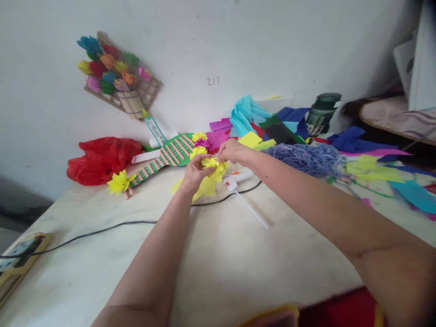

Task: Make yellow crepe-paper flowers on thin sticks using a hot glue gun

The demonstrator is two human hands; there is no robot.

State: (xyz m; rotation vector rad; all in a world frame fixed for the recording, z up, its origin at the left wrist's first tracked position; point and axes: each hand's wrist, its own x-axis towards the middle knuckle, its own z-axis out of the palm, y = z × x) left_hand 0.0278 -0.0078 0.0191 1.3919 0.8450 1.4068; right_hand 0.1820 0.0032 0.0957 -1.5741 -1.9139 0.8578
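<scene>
Both my hands meet over a yellow paper flower on the table. My left hand has its fingers closed on the flower's left side. From the right, my right hand pinches the flower's upper edge. Just behind lies a green guitar-shaped craft striped with pink strips, with yellow and magenta paper flowers on its body and a yellow flower at its neck end. A white glue gun with a glue stick rests close by my right forearm. Yellow paper lies beneath my hands.
A black cord crosses the table to a power strip at left. A red plastic bag sits behind. Coloured paper, purple shredded strands and a dark green jar crowd the right. A flower craft leans against the wall.
</scene>
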